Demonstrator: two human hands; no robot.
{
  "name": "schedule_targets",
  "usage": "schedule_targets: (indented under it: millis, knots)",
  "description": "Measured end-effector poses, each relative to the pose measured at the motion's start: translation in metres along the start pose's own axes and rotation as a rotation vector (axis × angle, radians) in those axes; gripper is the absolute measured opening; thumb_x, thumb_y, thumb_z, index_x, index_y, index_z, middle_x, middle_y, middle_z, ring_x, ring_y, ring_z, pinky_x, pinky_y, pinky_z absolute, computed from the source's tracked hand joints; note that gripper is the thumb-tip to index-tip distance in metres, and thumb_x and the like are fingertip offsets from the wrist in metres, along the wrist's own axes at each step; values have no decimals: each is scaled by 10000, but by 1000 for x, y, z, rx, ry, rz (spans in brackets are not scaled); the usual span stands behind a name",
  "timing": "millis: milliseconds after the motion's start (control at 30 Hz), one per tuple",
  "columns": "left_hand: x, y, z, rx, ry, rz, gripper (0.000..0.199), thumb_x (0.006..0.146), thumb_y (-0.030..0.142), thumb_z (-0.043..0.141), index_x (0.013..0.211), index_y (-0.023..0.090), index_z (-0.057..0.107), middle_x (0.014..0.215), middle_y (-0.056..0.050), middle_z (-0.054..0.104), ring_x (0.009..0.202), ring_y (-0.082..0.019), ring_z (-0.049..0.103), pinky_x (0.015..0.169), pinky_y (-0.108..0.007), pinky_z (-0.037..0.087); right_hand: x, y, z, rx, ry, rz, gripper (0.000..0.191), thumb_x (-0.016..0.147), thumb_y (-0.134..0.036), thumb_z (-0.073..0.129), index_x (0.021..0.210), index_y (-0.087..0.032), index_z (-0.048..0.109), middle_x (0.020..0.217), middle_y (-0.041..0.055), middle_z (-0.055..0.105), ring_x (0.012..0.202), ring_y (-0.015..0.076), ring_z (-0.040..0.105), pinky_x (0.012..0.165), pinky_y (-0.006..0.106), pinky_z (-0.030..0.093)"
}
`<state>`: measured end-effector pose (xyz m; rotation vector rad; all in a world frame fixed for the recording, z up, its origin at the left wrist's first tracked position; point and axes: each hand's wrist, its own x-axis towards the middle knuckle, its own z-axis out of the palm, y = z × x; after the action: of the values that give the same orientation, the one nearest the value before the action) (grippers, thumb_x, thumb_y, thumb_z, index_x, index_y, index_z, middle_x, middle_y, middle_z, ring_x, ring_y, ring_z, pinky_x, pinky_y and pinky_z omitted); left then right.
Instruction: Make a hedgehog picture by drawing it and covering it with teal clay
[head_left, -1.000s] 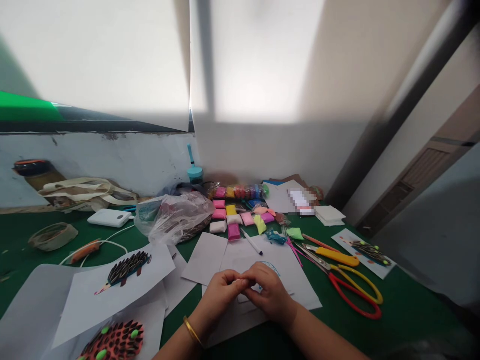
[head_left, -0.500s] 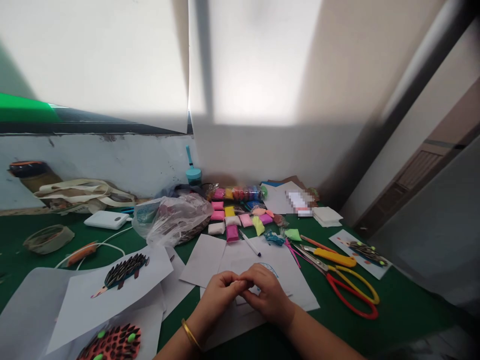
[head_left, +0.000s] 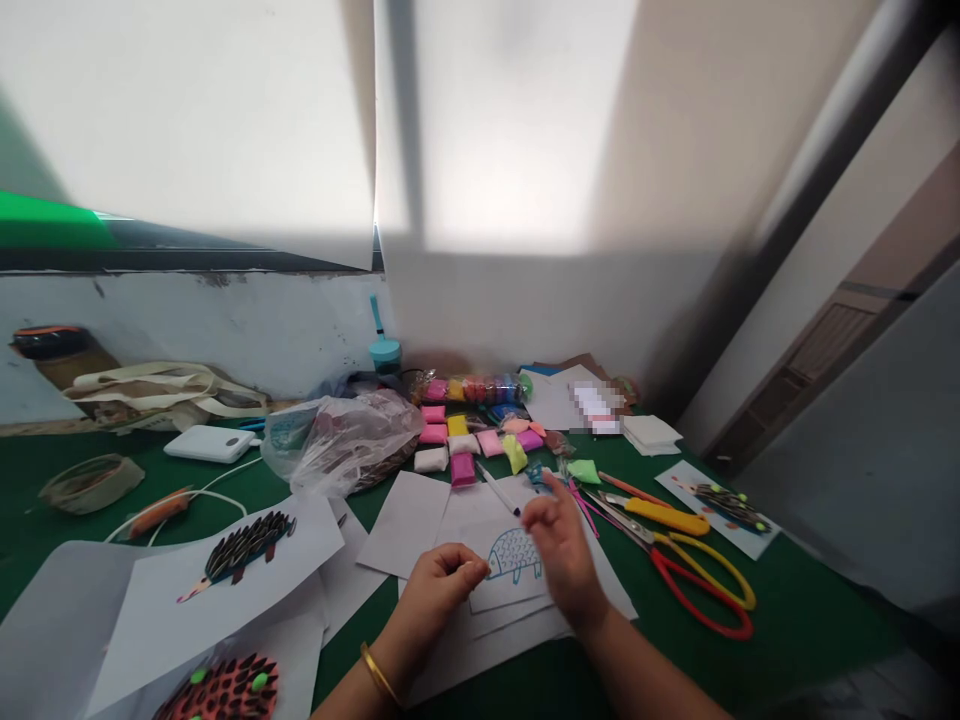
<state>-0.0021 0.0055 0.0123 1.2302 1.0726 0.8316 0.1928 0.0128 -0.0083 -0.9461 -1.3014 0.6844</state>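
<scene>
My left hand (head_left: 441, 588), with a gold bangle (head_left: 381, 672) at its wrist, is closed in a pinch over the near papers. What sits between its thumb and finger is too small to make out. My right hand (head_left: 562, 552) is raised over the right side of the papers, fingers apart and loosely bent, holding nothing that I can see. Between the two hands a blue-line drawing of a hedgehog-like animal (head_left: 514, 552) shows on a white sheet, its right end hidden by my right hand. A white marker (head_left: 498, 488) lies just beyond.
Several coloured clay packets (head_left: 463, 468) lie ahead, beside a clear plastic bag (head_left: 337, 440). To the right are scissors (head_left: 701, 580), a yellow cutter (head_left: 667, 515) and a finished animal card (head_left: 720, 508). Seed-covered hedgehog pictures (head_left: 247, 548), a white power bank (head_left: 210, 443) and a cable are at left.
My hands, earlier together with fingertips touching, have come apart. The right hand has lifted up and to the right with its fingers opening, uncovering the drawing; the left stays pinched.
</scene>
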Motion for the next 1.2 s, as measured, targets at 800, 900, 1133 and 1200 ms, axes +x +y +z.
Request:
schedule_targets:
  millis: [800,900,1133,1200]
  knots:
    - [1,-2,-1,-75,-47,56,335,690,466,769,644,153,656,665,-17,648,690,-172,557,678,-256,412,-16,-11,21,-354,-421,-364,196,917,-383,617,1037,-233,656,775,25,651,744,187,575,690,321,415]
    - [2,-3,-2,-47,-15,84,350,698,476,756,621,156,637,604,7,591,641,-150,504,641,-247,384,-16,-10,21,-356,-398,-361,227,912,-369,629,1090,-228,636,776,19,659,736,183,581,696,321,423]
    - [3,-4,-3,45,22,87,388,723,530,714,665,149,670,597,14,529,619,-140,438,603,-245,348,-13,-12,18,-355,-372,-315,107,927,-304,602,920,-213,657,749,22,644,719,172,569,667,301,424]
    - [3,-4,-3,63,28,85,390,724,537,712,697,149,685,619,5,550,633,-147,456,614,-249,363,-13,-12,19,-343,-366,-310,86,928,-272,595,915,-213,655,755,22,646,723,169,567,669,300,426]
